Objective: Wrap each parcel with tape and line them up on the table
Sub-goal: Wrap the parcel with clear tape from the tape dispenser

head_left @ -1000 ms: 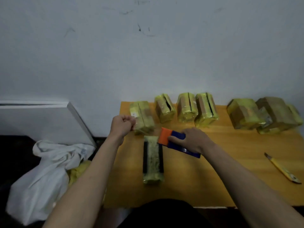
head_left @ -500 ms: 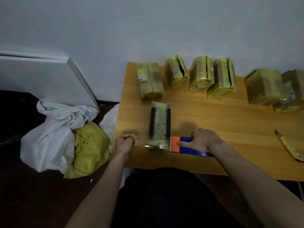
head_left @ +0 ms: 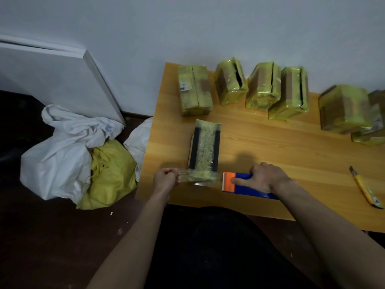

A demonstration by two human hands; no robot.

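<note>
A long yellow-green parcel with two black strips (head_left: 205, 148) lies on the wooden table (head_left: 270, 147) near its front left corner. A strip of clear tape (head_left: 198, 177) stretches across the parcel's near end. My left hand (head_left: 166, 179) pinches the tape's free end left of the parcel. My right hand (head_left: 264, 177) grips a blue tape dispenser with an orange toothed end (head_left: 239, 183), just right of the parcel. Several yellow-taped parcels (head_left: 260, 88) stand in a row along the wall.
A yellow utility knife (head_left: 365, 187) lies at the table's right front. A white sack (head_left: 60, 153) with yellow bags (head_left: 110, 174) sits on the dark floor left of the table. A white board (head_left: 52, 80) leans on the wall.
Both hands came from the parcel's far end to its near end, the tape now stretched across there. My view tilted down and left.
</note>
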